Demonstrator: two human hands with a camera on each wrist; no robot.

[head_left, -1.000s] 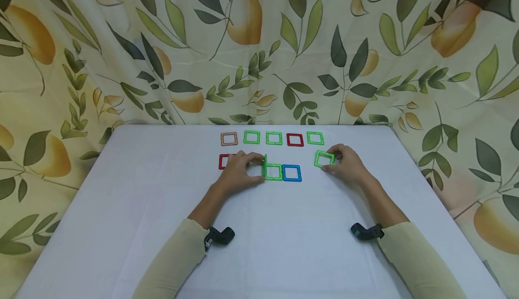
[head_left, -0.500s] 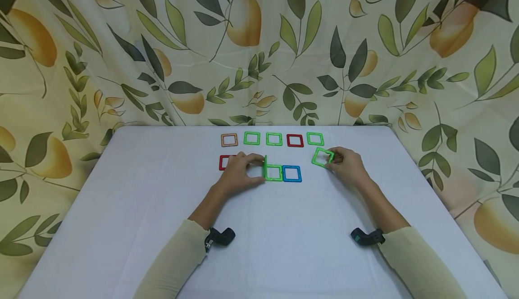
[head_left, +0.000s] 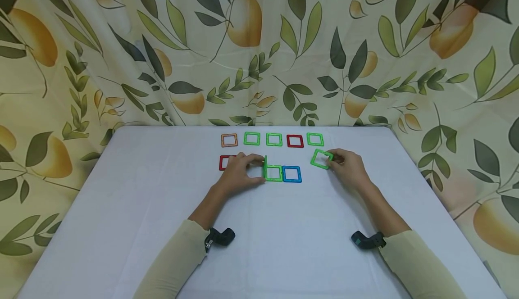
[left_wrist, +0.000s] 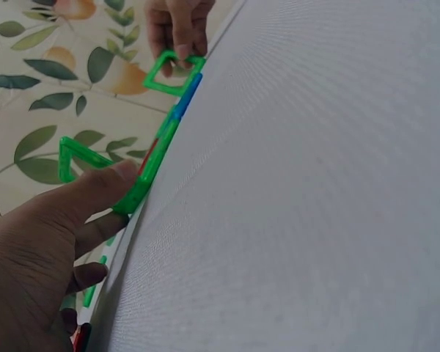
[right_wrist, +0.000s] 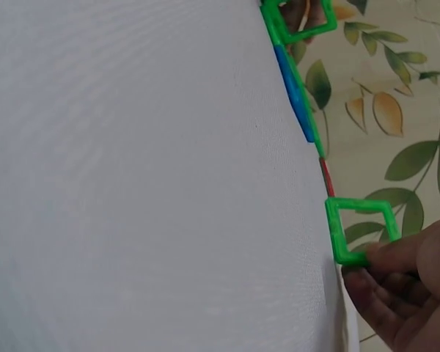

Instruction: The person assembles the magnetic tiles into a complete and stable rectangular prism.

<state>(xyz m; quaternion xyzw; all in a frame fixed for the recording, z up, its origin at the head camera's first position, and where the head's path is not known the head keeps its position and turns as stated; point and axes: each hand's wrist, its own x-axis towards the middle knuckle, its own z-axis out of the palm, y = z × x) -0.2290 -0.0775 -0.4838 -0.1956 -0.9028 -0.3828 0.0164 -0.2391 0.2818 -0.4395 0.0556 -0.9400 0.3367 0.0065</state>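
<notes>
- Narrow pinch: the right hand (head_left: pixel 348 168) holds a square green plastic frame (right_wrist: pixel 337 231) by its right side, near the far part of the white-covered table (head_left: pixel 259 245).
- That frame is tilted and turned slightly clockwise; its four sides look equal.
- Left hand (head_left: pixel 239 173): thumb and fingers, spread wide, grip an upright green plastic frame (head_left: pixel 265 167), edge running away from the person.
- Rightward, touching in line: a flat green plastic square (head_left: pixel 274 180), then a flat blue plastic square (head_left: pixel 292 180).
- Both forearms reach forward, angled inward.
</notes>
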